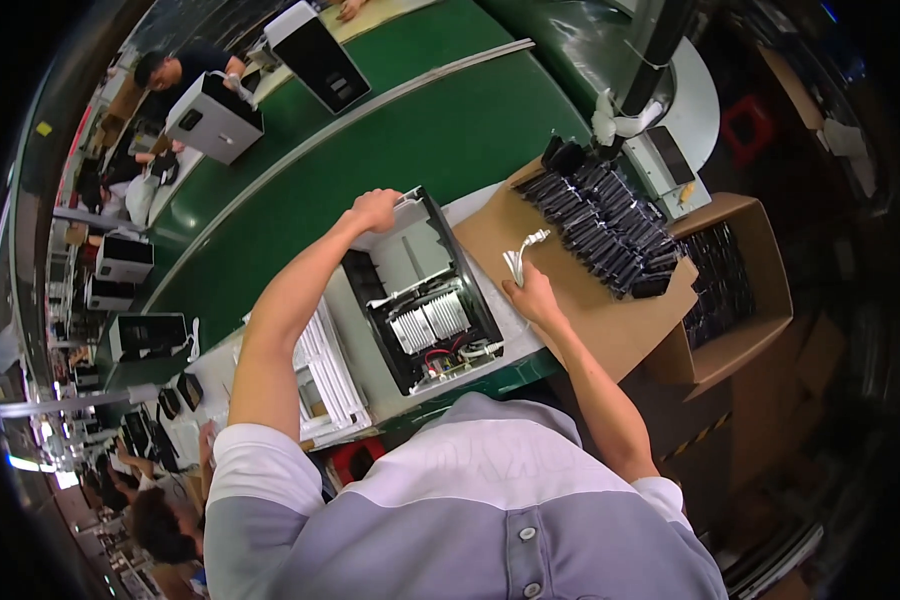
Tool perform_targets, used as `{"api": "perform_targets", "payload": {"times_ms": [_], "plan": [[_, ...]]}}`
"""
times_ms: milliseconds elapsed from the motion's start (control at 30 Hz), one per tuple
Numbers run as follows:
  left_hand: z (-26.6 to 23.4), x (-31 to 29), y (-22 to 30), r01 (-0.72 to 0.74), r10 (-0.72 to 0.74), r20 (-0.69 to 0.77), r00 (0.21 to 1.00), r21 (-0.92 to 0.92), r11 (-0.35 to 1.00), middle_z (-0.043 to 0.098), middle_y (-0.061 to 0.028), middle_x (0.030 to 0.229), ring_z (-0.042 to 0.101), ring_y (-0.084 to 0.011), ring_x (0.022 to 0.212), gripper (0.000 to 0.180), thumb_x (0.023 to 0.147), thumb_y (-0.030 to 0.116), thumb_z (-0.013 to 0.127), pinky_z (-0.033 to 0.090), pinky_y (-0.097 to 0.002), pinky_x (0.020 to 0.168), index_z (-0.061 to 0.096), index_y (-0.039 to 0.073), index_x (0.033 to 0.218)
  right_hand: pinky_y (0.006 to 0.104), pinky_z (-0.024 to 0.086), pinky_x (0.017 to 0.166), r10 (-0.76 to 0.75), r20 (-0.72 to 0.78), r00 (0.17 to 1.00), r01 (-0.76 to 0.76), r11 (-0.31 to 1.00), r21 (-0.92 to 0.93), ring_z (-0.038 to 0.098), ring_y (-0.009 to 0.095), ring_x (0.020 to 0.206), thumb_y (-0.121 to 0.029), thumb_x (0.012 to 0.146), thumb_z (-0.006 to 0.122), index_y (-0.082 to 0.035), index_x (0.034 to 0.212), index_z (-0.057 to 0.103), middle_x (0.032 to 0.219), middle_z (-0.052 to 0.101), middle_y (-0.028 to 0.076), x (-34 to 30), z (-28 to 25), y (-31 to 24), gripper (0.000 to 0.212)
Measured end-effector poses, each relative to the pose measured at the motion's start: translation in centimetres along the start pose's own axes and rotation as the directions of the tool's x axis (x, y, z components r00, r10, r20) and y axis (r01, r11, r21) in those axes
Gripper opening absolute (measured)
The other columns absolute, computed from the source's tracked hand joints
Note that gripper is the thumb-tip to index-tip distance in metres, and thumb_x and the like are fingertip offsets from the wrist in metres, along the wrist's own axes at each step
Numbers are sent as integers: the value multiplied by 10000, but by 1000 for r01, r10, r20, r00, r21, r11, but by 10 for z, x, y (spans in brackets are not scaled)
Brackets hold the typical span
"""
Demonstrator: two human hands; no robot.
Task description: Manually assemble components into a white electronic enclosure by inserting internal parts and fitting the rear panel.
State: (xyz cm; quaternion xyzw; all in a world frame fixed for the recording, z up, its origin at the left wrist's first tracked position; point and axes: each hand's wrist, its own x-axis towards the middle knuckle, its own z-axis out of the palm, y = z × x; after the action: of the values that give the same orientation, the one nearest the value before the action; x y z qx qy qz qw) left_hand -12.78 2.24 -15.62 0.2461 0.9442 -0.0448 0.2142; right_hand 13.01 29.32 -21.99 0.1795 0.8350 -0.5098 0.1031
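An open appliance housing [482, 310] with a black rim lies in front of me, its inside facing up. Within it are silver finned heat sinks [430, 322], with red wires and small parts at the near end. My left hand [375, 211] is closed over the far left corner of the housing. To the right of the housing, my right hand [533, 298] grips a bundled white power cord [513, 263]. The cord's plug end sticks up beyond my fingers, above a brown cardboard sheet [595, 325].
Several black wrapped pieces [610, 215] lie piled on the cardboard. A cardboard box [770, 270] at the right holds more. White frames [330, 385] are stacked at the left. Beyond runs a green conveyor [300, 165] carrying white-and-black units [318, 58]; a co-worker [185, 75] stands across it.
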Motion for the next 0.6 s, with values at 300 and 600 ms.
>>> {"api": "perform_targets", "payload": {"times_ms": [300, 600], "plan": [[52, -190, 19, -73, -298, -643, 706, -485, 872, 635, -202, 1196, 586, -390, 1144, 462, 828, 93, 686, 459, -451, 991, 606, 23, 1277, 379, 544, 830, 30, -148, 989, 4, 975, 220, 695, 275, 966, -180, 908, 695, 23, 1188, 654, 1065, 702, 198, -29, 7, 64, 349], [226, -357, -4, 569, -833, -405, 376, -609, 553, 627, -234, 1016, 569, -433, 986, 320, 826, 174, 754, 434, -530, 853, 640, -42, 1033, 292, 497, 846, 109, -162, 981, -57, 954, 295, 645, 166, 940, -107, 942, 618, 59, 1158, 657, 1027, 697, 116, -67, -23, 60, 275]]}}
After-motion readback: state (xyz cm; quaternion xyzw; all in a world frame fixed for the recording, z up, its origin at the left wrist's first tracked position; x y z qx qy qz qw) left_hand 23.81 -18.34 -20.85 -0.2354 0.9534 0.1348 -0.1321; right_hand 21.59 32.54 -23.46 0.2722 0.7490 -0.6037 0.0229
